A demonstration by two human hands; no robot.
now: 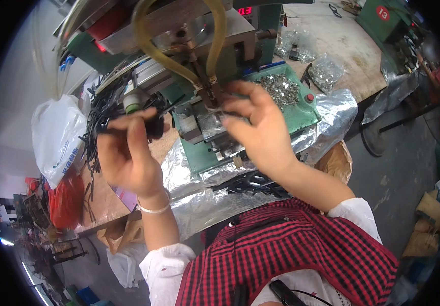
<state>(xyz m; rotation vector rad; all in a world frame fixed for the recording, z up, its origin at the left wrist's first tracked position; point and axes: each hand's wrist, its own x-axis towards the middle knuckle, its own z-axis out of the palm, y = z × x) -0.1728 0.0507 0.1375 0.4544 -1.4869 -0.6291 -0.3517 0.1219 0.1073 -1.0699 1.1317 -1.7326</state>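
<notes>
My right hand (pixel 268 135) reaches to the metal electrode (pixel 207 97) of a bench welding machine, its fingers curved and apart beside the tip; they are blurred, and I see nothing between them. Under the electrode is a small metal fixture (pixel 215 125) on a green tray (pixel 199 162). To the left, my left hand (pixel 135 158) is raised with its fingers pinched together, smeared by motion. A dark shape with a thin dark end shows by these fingertips; what they hold I cannot make out. Many small silvery metal pieces (pixel 279 89) lie in the tray's right part.
Black strip-like parts (pixel 97 115) are heaped at the left, by a white plastic bag (pixel 59 137) and a red bag (pixel 67 201). Yellowish hoses (pixel 146 43) loop above the electrode. Foil (pixel 194 196) covers the bench's front, with black parts (pixel 255 183) on it. Clear bags (pixel 327 71) lie far right.
</notes>
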